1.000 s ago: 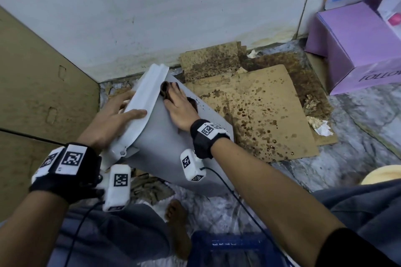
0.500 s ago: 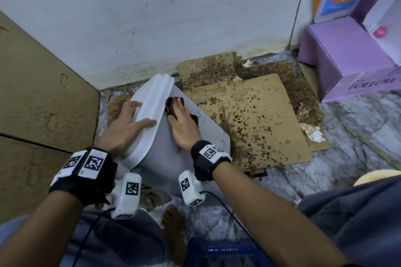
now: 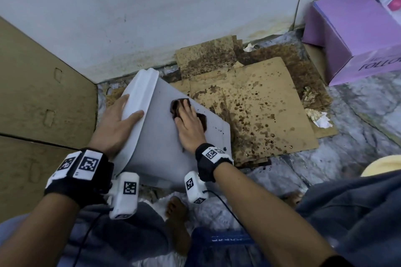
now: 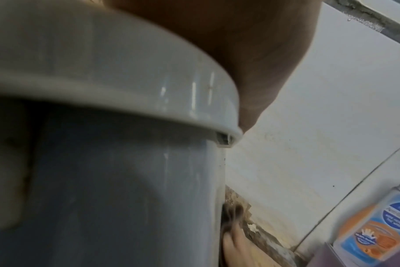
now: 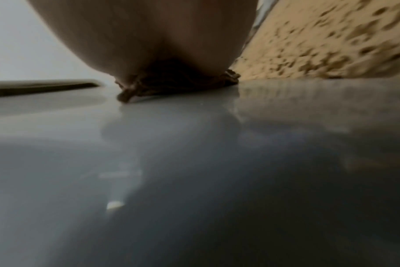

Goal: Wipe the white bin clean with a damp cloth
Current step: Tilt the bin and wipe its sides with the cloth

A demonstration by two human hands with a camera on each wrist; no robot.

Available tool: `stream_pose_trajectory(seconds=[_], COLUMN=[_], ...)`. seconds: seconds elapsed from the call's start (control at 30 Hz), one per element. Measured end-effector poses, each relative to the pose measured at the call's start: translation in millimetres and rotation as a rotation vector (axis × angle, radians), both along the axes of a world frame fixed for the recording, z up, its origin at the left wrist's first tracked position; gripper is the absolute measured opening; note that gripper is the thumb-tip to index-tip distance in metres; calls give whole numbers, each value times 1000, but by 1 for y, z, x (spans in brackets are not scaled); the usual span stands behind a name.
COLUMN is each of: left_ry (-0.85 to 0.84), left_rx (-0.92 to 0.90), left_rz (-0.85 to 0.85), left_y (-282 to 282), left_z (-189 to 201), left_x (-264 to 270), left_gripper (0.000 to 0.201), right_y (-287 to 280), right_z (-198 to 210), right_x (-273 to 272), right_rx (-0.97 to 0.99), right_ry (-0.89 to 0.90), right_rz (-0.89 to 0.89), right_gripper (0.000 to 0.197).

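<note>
White bin (image 3: 160,136) lies tipped on its side on the floor in front of me, rim end twd the wall, base end twd the stained cardboard (image 3: 256,115) on the right. My left hand (image 3: 117,123) grips the rim: thumb lies flat across the outer lip, other fingers go round the far side & are hidden, so I can't tell how far they curl. Left wrist cam shows the rim (image 4: 130,75) close up w/ my palm against it. My right hand (image 3: 191,128) is laid flat on the bin's upturned side wall, fingers straight & close together, pressing the dark brown cloth (image 3: 180,107) down onto the plastic; cloth pokes out past my fingertips & beside my hand. Right wrist cam shows the cloth (image 5: 176,86) squashed btwn palm & the glossy wall. A few dark specks sit on the wall near the base end. Purple box (image 3: 355,39) stands well apart at right, by the wall.
</note>
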State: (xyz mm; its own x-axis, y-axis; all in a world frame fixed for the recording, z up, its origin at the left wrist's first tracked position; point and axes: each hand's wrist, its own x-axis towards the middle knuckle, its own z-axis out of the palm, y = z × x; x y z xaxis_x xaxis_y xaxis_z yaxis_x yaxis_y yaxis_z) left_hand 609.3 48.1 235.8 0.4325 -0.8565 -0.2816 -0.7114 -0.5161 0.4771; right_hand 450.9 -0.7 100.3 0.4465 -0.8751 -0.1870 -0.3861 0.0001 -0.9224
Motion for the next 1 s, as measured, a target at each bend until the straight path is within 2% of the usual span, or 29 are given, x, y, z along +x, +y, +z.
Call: stream_pose_trajectory(seconds=[0.1,0.17,0.27,0.43,0.5,0.57,0.67,0.8,1.0], left_ry=[-15,3,16,19,18,28,-2,-15,-46], left_rx=[-11,-15,0,-6,-5,-9,-19,-23,-35], left_rz=[38,41,8,6,-15,-10,20,13,-18], left_y=[-5,-5,-6,-9,-6,-4,0,6,4], left_z=[0,2,3,1,1,1,-1,-1,-4], left_x=[1,3,6,6,7,8,8,6,10], left_gripper=[63,68,80,73,79,81,69,67,66], right_y=[-1,-1,5,18,12,3,-15,-45,-57], right_z=[-30,-39,-23,37,48,50,43,35,35], right_x=[-23,-30,-27,14,26,31,33,34,31], right_rx=[92,130,161,-19,-30,-26,-61,-88,-30], right_ry=[62,75,11,-165,-184,-173,-123,-43,-37], right_rz=[-25,-42,-58,128,141,152,180,181,112], right_gripper=[50,50,49,49,50,51,53,54,54])
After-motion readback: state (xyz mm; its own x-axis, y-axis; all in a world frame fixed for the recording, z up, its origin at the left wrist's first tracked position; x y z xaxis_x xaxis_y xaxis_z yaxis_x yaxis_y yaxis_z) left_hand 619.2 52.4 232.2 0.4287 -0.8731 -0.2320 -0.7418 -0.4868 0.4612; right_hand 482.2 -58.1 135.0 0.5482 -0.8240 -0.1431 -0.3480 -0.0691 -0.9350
